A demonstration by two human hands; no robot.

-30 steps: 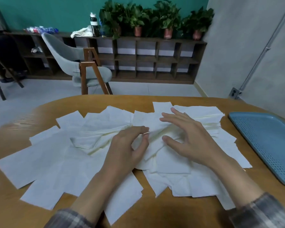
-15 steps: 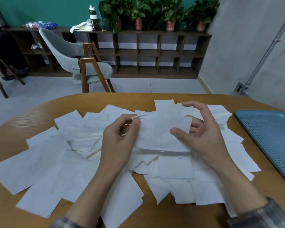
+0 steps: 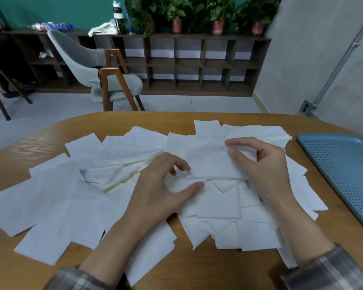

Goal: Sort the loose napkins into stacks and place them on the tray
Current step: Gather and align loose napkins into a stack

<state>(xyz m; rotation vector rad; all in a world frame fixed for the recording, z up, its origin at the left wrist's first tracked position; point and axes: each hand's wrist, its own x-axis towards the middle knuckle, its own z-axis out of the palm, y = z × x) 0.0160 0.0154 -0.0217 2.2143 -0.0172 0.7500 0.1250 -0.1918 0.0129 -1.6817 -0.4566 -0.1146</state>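
Several loose white napkins (image 3: 50, 197) lie spread and overlapping across the wooden table (image 3: 197, 273). My right hand (image 3: 266, 172) pinches the right edge of one white napkin (image 3: 208, 160) between thumb and fingers, holding it just above the pile. My left hand (image 3: 161, 191) hovers at that napkin's lower left corner with thumb and fingers loosely spread, gripping nothing. The blue perforated tray (image 3: 344, 170) sits at the table's right edge with no napkins on it.
A grey chair with wooden legs (image 3: 105, 76) stands beyond the table's far edge. A dark shelf unit (image 3: 197, 65) with potted plants lines the back wall. Bare wood shows along the table's near and far edges.
The napkin that both hands held up has come down towards the pile. My left hand has let go of its left edge and opened; my right hand now pinches its right edge.
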